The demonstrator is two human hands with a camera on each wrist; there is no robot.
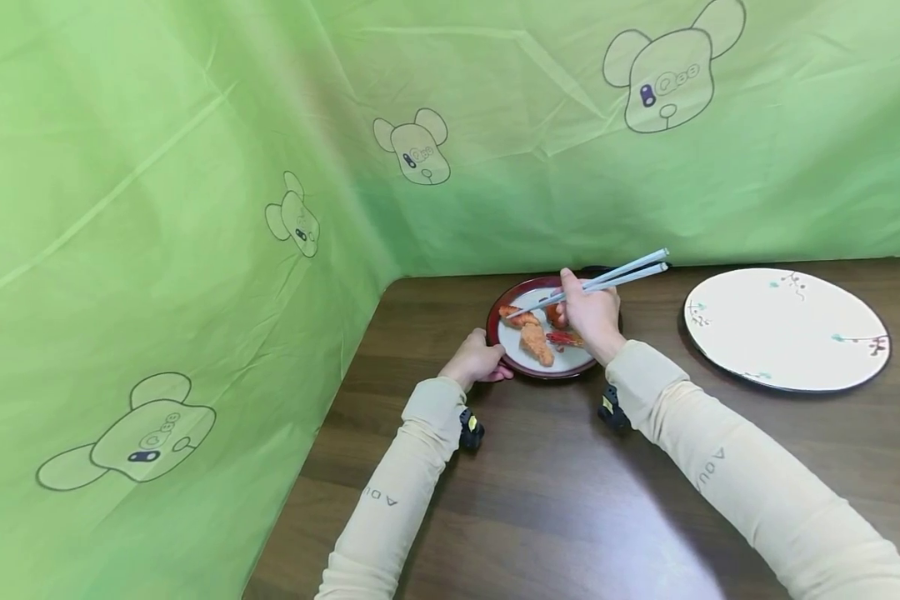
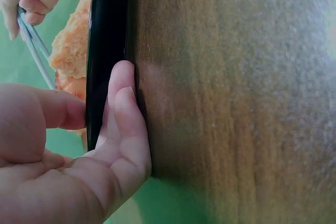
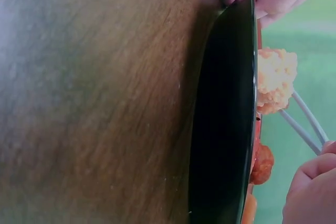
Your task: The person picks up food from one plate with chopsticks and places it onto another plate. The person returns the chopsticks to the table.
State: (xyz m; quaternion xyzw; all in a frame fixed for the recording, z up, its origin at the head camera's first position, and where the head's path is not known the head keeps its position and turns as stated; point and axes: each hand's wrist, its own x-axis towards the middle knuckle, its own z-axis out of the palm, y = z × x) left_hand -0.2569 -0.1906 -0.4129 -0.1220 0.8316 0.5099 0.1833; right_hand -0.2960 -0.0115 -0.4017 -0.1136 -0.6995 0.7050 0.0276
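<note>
In the head view, a round plate with a dark red rim [image 1: 525,369] and white middle holds several pieces of food. Among them are a breaded fried piece [image 1: 537,344], an orange-red piece [image 1: 522,319] and a thin bright-red piece [image 1: 562,338]. My left hand [image 1: 474,358] grips the plate's left edge, thumb at the rim and fingers beneath, as the left wrist view shows. Over the plate's right side, my right hand [image 1: 591,318] holds light blue-grey chopsticks [image 1: 630,270]. Their tips reach the orange-red piece; whether they pinch it, I cannot tell.
A large white oval plate [image 1: 783,329] with small floral marks lies to the right on the wooden table [image 1: 540,492]. Green cloth [image 1: 495,225] with printed animal heads hangs behind the table and along its left side.
</note>
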